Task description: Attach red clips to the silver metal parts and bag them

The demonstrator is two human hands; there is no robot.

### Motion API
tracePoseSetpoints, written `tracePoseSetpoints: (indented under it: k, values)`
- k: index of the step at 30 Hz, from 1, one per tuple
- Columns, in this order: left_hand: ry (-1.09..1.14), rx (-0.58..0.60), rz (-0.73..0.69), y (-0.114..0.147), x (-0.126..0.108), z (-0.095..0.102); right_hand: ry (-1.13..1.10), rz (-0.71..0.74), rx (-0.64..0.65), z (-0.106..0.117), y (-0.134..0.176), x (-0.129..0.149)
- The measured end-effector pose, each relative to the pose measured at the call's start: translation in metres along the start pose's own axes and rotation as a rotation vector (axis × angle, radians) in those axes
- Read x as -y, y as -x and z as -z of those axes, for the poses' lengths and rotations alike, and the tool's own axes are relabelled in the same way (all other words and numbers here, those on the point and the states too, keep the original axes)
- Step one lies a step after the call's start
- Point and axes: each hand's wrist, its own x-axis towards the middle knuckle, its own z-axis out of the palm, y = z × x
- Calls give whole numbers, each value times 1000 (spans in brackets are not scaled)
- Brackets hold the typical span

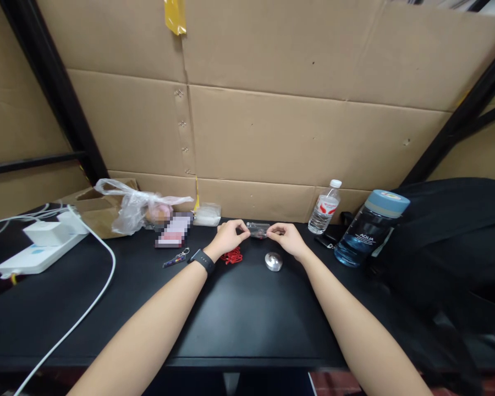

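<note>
Both hands meet near the middle of the black table (pixel 247 319). Between them stretches a small clear plastic packet (pixel 258 229); what may be inside it is too small to tell. My left hand (pixel 230 237), with a black watch on its wrist, pinches the packet's left end. On the opposite end, the fingertips of my right hand (pixel 286 237) are closed. A tangle of red cord (pixel 232 256) lies just under my left hand. Nearer to me, a shiny silver domed piece (pixel 273 262) rests on the table, apart from both hands.
At right stand a small water bottle (pixel 325 207), a large blue-lidded bottle (pixel 371 228) and a black bag (pixel 441 253). Leftward lie a key ring (pixel 176 258), a blurred-out flat item (pixel 175 230), a plastic bag (pixel 134 206) and a white power strip (pixel 43 250) with cables. Cardboard walls the back.
</note>
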Motion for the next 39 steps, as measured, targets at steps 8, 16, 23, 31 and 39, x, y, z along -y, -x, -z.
tracePoseSetpoints:
  k: [8, 16, 23, 31, 39]
  values:
    - [24, 11, 39, 2, -3, 3, -111, -75, -2, -3, 3, 7]
    - [-287, 133, -33, 6, -8, -5, 214, -16, 119, -10, 4, 10]
    - [-471, 176, -100, 12, -11, -10, 650, 96, 116, -15, 5, 14]
    - [-460, 81, -100, 8, -17, -11, 688, 62, 125, -14, 3, 19]
    - [-417, -3, 50, 4, -17, -6, 380, 49, 24, -19, -3, 2]
